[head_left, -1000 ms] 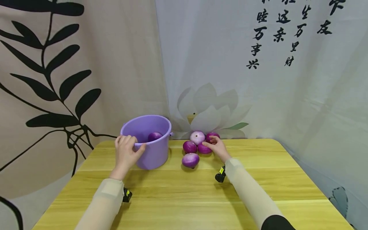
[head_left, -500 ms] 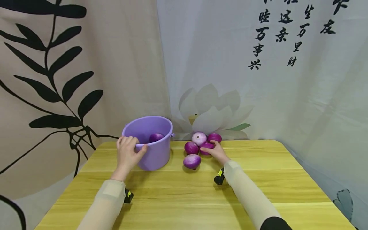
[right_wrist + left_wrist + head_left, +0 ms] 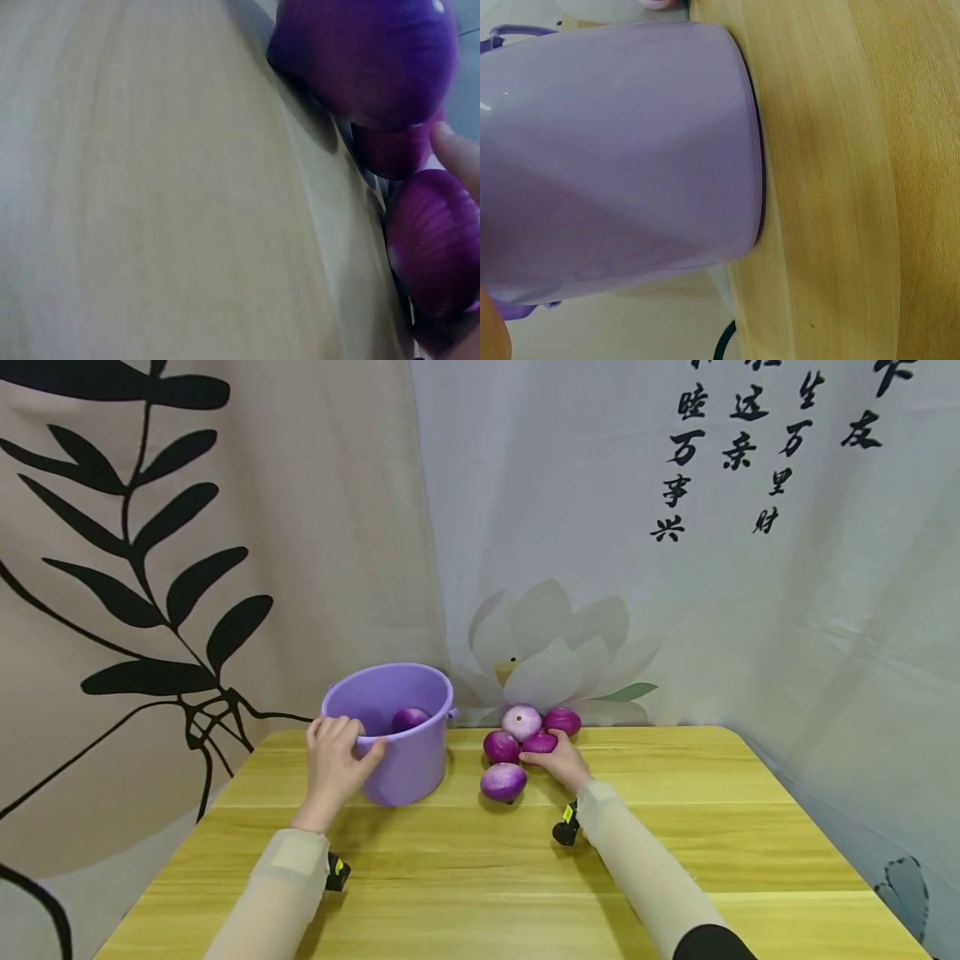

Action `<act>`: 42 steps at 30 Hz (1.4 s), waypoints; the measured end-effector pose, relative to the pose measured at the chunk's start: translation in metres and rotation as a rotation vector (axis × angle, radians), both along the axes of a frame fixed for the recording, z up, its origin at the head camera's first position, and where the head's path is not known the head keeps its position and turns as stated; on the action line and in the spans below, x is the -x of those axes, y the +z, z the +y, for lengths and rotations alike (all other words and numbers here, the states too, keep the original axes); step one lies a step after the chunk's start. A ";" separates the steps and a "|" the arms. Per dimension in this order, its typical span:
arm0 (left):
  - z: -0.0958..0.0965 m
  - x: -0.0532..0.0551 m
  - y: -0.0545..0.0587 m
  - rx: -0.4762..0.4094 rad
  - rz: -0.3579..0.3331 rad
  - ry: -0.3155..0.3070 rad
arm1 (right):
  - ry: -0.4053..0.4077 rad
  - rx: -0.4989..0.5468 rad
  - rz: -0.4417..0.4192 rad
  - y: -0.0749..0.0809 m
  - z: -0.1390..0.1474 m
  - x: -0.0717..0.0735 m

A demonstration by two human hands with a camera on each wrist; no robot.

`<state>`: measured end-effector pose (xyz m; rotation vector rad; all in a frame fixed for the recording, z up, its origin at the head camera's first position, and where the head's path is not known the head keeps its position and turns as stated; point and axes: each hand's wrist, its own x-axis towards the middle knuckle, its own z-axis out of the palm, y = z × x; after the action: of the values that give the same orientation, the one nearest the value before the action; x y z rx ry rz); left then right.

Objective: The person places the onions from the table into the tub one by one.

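Note:
My left hand [image 3: 334,768] holds the near rim of a purple plastic bucket [image 3: 405,772], thumb outside and fingers over the edge. One red onion [image 3: 409,719] lies inside the bucket. On the table to its right several red onions sit in a cluster. My right hand [image 3: 561,762] has its thumb and fingers around the onion [image 3: 539,742] on the cluster's right side. In the right wrist view the thumb [image 3: 457,154] and fingers lie on either side of that onion [image 3: 435,241]. The bucket's wall [image 3: 630,142] fills much of the left wrist view.
A paler onion [image 3: 522,721] and another onion [image 3: 562,721] stand behind the held one, and an onion [image 3: 501,747] is left of it. The nearest onion [image 3: 503,782] lies in front. A printed curtain [image 3: 540,527] hangs behind the wooden table [image 3: 465,877].
My right hand has come down and closed its fingers and thumb around the right-side onion. The left hand keeps its hold on the bucket rim; the head view has shifted slightly.

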<state>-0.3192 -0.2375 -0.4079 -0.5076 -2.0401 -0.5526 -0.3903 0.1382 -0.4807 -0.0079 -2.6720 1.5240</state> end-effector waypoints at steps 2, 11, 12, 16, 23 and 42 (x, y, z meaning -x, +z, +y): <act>0.000 0.000 0.000 -0.003 0.000 -0.003 | -0.021 -0.046 -0.002 -0.001 0.000 0.000; 0.001 -0.001 -0.002 -0.012 0.007 -0.003 | -0.075 -0.116 -0.015 -0.005 -0.004 0.002; 0.000 -0.001 -0.002 -0.013 0.008 -0.004 | -0.078 -0.114 -0.018 -0.005 -0.004 0.003; 0.000 0.000 -0.002 -0.013 0.016 -0.005 | -0.081 -0.105 -0.017 -0.005 -0.003 0.003; 0.001 0.003 -0.001 -0.013 0.030 -0.015 | -0.040 -0.063 0.032 -0.003 0.003 -0.001; -0.001 0.002 0.000 -0.012 0.025 -0.004 | 0.029 0.108 0.077 0.002 0.007 -0.001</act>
<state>-0.3212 -0.2382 -0.4082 -0.5092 -2.0115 -0.5583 -0.3888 0.1455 -0.4788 0.0826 -2.5388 1.6400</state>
